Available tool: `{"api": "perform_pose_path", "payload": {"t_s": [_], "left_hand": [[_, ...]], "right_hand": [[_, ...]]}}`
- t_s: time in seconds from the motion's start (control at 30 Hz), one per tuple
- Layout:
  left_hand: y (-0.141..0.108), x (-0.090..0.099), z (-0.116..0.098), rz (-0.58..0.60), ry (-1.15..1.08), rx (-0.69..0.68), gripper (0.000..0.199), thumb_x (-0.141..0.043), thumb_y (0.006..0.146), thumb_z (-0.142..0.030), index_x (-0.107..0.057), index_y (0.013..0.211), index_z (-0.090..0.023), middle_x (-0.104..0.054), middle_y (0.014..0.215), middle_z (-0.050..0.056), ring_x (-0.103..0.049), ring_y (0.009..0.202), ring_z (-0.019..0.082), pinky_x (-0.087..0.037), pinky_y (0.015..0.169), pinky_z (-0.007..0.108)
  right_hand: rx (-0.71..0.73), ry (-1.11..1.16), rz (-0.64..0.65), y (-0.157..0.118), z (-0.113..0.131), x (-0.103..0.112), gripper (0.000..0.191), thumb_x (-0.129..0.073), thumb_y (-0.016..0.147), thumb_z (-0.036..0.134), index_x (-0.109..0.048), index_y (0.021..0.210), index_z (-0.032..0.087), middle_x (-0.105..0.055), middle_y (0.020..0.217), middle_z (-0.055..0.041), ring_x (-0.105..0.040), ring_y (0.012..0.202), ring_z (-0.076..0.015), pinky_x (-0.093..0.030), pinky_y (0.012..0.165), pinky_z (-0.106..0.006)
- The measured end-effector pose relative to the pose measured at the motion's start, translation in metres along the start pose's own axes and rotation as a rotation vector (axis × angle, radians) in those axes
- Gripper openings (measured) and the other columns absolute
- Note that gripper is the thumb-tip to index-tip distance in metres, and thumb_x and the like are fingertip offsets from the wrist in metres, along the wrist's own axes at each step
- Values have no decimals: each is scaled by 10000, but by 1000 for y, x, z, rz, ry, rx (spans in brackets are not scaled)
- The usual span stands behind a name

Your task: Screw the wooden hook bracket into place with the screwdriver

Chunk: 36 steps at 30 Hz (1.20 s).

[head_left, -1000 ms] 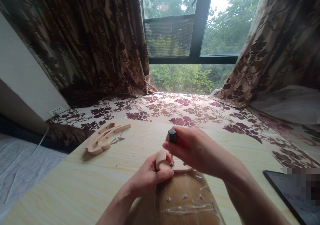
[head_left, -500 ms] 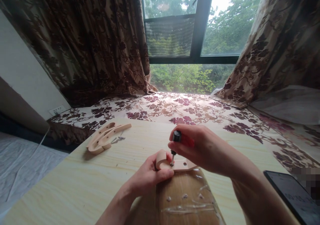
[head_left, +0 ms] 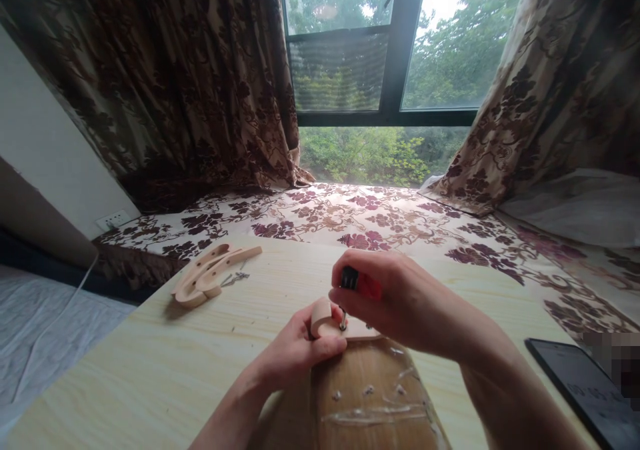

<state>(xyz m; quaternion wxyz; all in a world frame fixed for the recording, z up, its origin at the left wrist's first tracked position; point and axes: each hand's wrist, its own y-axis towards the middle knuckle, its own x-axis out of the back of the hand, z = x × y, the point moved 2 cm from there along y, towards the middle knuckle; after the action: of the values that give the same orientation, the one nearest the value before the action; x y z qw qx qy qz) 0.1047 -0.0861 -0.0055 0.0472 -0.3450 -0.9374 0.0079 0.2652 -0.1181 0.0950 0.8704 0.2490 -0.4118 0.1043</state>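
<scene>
My right hand point(head_left: 377, 297) is wrapped round a screwdriver point(head_left: 349, 278) with a black and red handle. The shaft points down, its tip at a hole in a curved wooden hook point(head_left: 323, 317). My left hand point(head_left: 310, 340) grips the curled end of that hook, thumb in front and fingers behind. The hook lies across the far end of a brown wooden board point(head_left: 373, 377) that has clear tape and several small holes on it. Part of the hook is hidden under my right hand.
More curved wooden hooks point(head_left: 207, 280) lie at the table's left, with several screws point(head_left: 235, 278) beside them. A phone point(head_left: 575, 387) rests at the right on the pale wooden table point(head_left: 165, 370). Beyond is a flowered cloth ledge point(head_left: 370, 217) under a window.
My right hand has turned and shifted slightly left on the screwdriver, covering more of the hook. My left hand stays on the hook in nearly the same place.
</scene>
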Motion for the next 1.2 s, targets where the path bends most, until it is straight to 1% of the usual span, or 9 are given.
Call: {"api": "perform_pose_path", "payload": {"t_s": [0.2, 0.3, 0.43, 0.6, 0.7, 0.87, 1.03, 1.13, 1.2], "left_hand": [[0, 0, -2, -17, 3, 3, 233, -642, 698, -299, -500, 843, -185, -415, 702, -56, -342, 652, 109, -317, 601, 230], [0, 1, -1, -17, -5, 0, 226, -643, 698, -290, -508, 845, -185, -421, 704, -55, -344, 651, 108, -314, 598, 228], [1, 2, 4, -13, -32, 8, 272, -653, 685, -311, -521, 884, -181, -432, 712, -52, -351, 648, 110, -314, 597, 231], [1, 3, 4, -26, -60, 19, 358, -696, 651, -403, -508, 870, -192, -449, 741, -45, -361, 656, 110, -307, 609, 230], [1, 2, 2, -34, -61, 6, 404, -710, 633, -482, -512, 839, -196, -449, 732, -35, -380, 652, 120, -313, 610, 244], [1, 2, 14, -107, -84, -17, 455, -718, 609, -554, -515, 810, -199, -435, 703, -43, -378, 632, 116, -320, 614, 243], [0, 3, 32, -157, -113, 3, 476, -736, 603, -560, -547, 843, -194, -460, 677, -46, -421, 662, 131, -355, 650, 245], [-1, 4, 36, -158, -125, 19, 500, -740, 600, -569, -565, 884, -197, -476, 667, -47, -445, 674, 141, -367, 668, 252], [-2, 5, 36, -146, -134, 30, 510, -734, 609, -577, -569, 911, -201, -493, 677, -43, -462, 683, 146, -374, 678, 256]], "right_hand": [[-75, -85, -85, 6, -10, -2, 169, -536, 874, 338, -541, 776, 200, -563, 643, 26, -439, 570, -104, -320, 544, -249], [-56, -102, -80, 4, -10, -2, 159, -548, 864, 335, -549, 780, 200, -553, 630, 36, -439, 564, -98, -316, 540, -240], [-23, -108, 61, 1, -1, 10, 109, -556, 853, 293, -581, 802, 200, -579, 650, 39, -450, 572, -84, -311, 533, -220], [83, -430, 290, 16, 19, 25, 104, -550, 840, 217, -608, 765, 174, -624, 649, -4, -435, 529, -88, -234, 486, -249], [143, -530, 342, 28, 30, 21, 149, -548, 828, 230, -607, 713, 155, -641, 621, -39, -461, 493, -105, -192, 463, -273], [87, -600, 352, 37, 31, 11, 211, -494, 864, 281, -638, 796, 142, -695, 676, -83, -590, 542, -160, -205, 455, -280], [95, -545, 401, 37, 32, 17, 188, -567, 797, 271, -651, 929, 167, -723, 761, -66, -645, 644, -176, -275, 487, -259], [133, -490, 458, 38, 34, 20, 163, -561, 777, 220, -662, 897, 178, -731, 817, -72, -650, 695, -173, -289, 510, -252], [122, -474, 457, 39, 32, 20, 150, -548, 776, 213, -660, 869, 178, -729, 790, -76, -640, 671, -170, -273, 500, -252]]}}
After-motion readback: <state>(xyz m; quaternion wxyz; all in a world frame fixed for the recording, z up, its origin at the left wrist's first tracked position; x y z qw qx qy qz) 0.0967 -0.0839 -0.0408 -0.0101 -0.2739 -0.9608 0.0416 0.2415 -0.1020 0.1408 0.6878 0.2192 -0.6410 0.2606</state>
